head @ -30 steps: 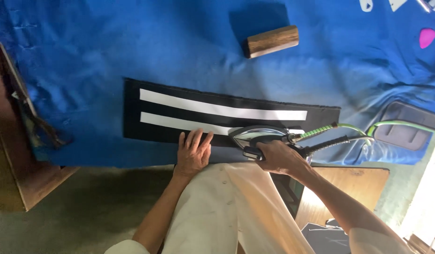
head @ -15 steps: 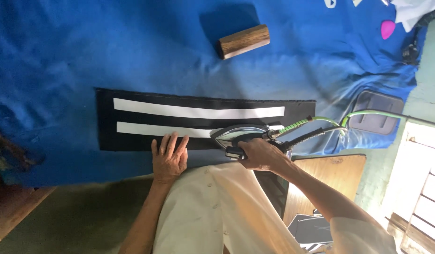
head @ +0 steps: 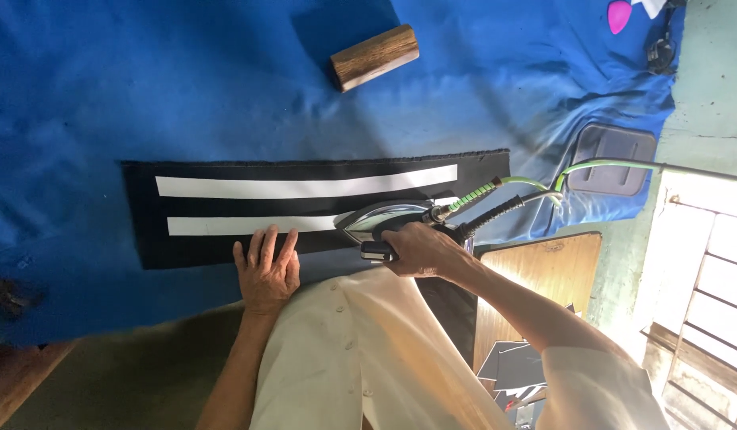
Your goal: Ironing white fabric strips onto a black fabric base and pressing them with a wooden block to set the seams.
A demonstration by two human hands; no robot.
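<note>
Blue cloth (head: pixel 145 95) covers the counter, and on it lies a black fabric strip (head: pixel 225 171) with two white bands, a wooden block (head: pixel 375 57) well beyond it. Left hand (head: pixel 266 267) lies flat and open on the strip's near edge; just to its right, the right hand (head: pixel 420 251) has its grip closed around the handle of a steam iron (head: pixel 384 221) resting on the strip's right end.

A matt blue cloth (head: pixel 185 87) is seen across the upper frame. A matt black fabric strip (head: pixel 225 247) bears two smooth white bands (head: pixel 304 187). The iron (head: pixel 384 219), centre, shows glossy metal. A rough wooden block (head: pixel 375 57) is seen at top centre.
</note>
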